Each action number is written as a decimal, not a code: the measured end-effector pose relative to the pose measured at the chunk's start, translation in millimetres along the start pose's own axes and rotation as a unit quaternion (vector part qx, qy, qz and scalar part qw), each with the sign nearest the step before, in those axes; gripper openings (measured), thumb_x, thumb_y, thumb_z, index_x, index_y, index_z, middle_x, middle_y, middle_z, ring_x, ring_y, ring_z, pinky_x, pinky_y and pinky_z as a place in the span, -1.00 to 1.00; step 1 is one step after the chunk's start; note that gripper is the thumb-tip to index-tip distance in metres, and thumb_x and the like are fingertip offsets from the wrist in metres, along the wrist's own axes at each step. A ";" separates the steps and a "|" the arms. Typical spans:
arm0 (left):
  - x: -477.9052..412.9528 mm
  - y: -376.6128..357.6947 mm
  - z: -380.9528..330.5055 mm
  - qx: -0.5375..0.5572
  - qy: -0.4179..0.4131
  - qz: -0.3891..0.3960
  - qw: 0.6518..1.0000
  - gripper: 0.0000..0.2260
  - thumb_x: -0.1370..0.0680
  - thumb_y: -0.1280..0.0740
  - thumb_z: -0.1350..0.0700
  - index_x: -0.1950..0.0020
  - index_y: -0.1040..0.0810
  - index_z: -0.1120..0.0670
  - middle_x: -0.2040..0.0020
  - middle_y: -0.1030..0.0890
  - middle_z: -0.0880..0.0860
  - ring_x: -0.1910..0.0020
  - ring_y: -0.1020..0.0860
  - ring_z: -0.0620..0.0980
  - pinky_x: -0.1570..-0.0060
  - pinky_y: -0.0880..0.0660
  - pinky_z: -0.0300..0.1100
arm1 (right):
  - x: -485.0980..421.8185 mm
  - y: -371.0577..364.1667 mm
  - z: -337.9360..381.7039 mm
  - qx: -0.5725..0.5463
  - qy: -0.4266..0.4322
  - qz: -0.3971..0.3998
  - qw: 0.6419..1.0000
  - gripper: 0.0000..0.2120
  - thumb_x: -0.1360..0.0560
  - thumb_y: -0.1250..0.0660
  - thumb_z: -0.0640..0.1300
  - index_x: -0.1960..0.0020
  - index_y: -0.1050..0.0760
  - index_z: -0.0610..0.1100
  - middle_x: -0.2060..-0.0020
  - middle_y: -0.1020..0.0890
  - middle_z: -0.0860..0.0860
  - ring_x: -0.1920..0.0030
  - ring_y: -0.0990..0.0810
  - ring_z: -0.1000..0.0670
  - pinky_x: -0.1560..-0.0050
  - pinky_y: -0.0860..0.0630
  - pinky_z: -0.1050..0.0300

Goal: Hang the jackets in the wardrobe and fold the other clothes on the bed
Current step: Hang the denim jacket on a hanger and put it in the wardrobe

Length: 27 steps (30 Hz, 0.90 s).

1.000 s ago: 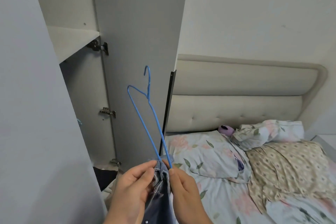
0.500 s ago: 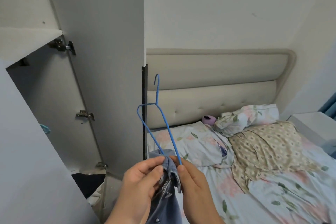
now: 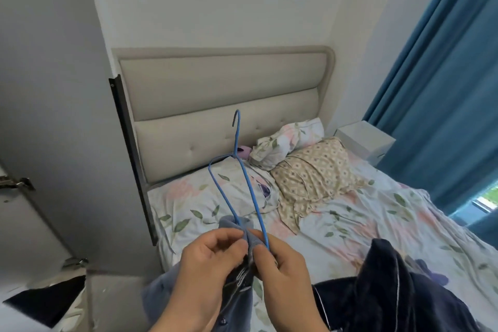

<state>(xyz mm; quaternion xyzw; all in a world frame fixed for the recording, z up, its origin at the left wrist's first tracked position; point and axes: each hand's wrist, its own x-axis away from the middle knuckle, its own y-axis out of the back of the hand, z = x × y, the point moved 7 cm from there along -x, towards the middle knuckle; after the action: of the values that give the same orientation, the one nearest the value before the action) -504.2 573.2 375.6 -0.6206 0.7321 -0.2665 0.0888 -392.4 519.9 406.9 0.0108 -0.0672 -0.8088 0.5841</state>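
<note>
1. Bedroom walls are framing the scene; the wardrobe door [image 3: 54, 116] is standing open along the left edge of the bed [image 3: 377, 213].
2. The left hand [image 3: 213, 259] is pinching the blue-grey jacket [image 3: 161, 299] with curled fingers, over the bed's near left corner.
3. The jacket is hanging limp and soft. It is probably light, so gripping at the collar or shoulder seam is looking wisest.
4. The blue wire hanger [image 3: 237, 143] is rising from the cloth, thin and likely springy, apt to twist or slip.
5. The right hand [image 3: 285, 269] is pinching hanger wire and cloth together.
6. A dark navy garment [image 3: 390, 294] is lying at the bed's near edge, rightward.
</note>
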 end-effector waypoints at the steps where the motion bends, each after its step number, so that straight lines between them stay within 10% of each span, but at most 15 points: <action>1: -1.8 -3.4 5.1 -0.018 0.005 0.004 1.000 -0.75 -0.39 -0.41 0.48 0.30 -0.69 0.14 0.38 -0.62 0.17 0.53 -0.53 -0.08 0.58 -0.41 -0.35 | 0.0 6.2 -3.2 0.007 -0.015 -0.015 1.000 -0.61 -0.59 -0.25 -0.24 0.02 -0.69 0.22 0.04 -0.73 0.12 -0.05 -0.68 0.07 -0.16 -0.60 -0.03; 7: -17.1 -44.6 6.6 -0.052 -0.003 0.037 0.998 -0.78 -0.22 -0.44 0.38 0.31 -0.69 0.07 0.32 -0.61 0.18 0.35 -0.57 0.03 0.37 -0.55 -0.25 | -10.2 45.5 -1.0 -0.017 -0.014 -0.059 0.998 -0.72 -0.53 -0.37 -0.25 0.08 -0.71 0.13 0.14 -0.74 0.10 0.09 -0.69 0.13 0.08 -0.59 0.26; 12: -30.3 -64.7 3.8 -0.061 0.017 0.029 0.998 -0.58 -0.50 -0.18 0.52 0.30 -0.63 0.09 0.38 -0.54 0.15 0.49 -0.41 0.00 0.53 -0.31 -0.23 | -27.8 80.1 -0.2 -0.031 -0.011 -0.117 0.993 -0.65 -0.55 -0.30 -0.28 0.18 -0.71 0.11 0.34 -0.69 0.02 0.30 -0.62 0.04 0.14 -0.64 -0.07; 15: -48.0 -62.7 -26.6 -0.046 0.013 0.009 0.999 -0.73 -0.53 -0.13 0.46 0.12 -0.50 0.15 0.44 -0.50 0.11 0.56 -0.40 -0.05 0.59 -0.29 -0.30 | -45.8 111.5 11.8 0.024 0.024 -0.160 0.987 -0.66 -0.57 -0.28 -0.27 0.26 -0.67 0.04 0.51 -0.53 0.03 0.50 -0.43 0.13 0.44 -0.41 0.22; 27: -179.6 2.5 -146.7 -0.231 -0.112 -0.066 0.964 -0.74 -0.55 -0.20 0.40 0.15 -0.50 0.07 0.26 -0.49 0.16 0.35 -0.45 0.02 0.35 -0.46 -0.19 | -141.1 242.4 54.5 0.207 0.104 -0.295 0.927 -0.78 -0.58 -0.23 -0.24 0.13 -0.59 -0.05 0.30 -0.62 0.00 0.28 -0.56 0.04 0.36 -0.40 0.29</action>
<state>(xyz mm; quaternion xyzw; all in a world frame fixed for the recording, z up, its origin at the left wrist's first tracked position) -535.6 786.2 461.8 -0.6971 0.7165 -0.0242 0.0069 -124.2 583.9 481.8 0.2346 -0.1658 -0.9071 0.3077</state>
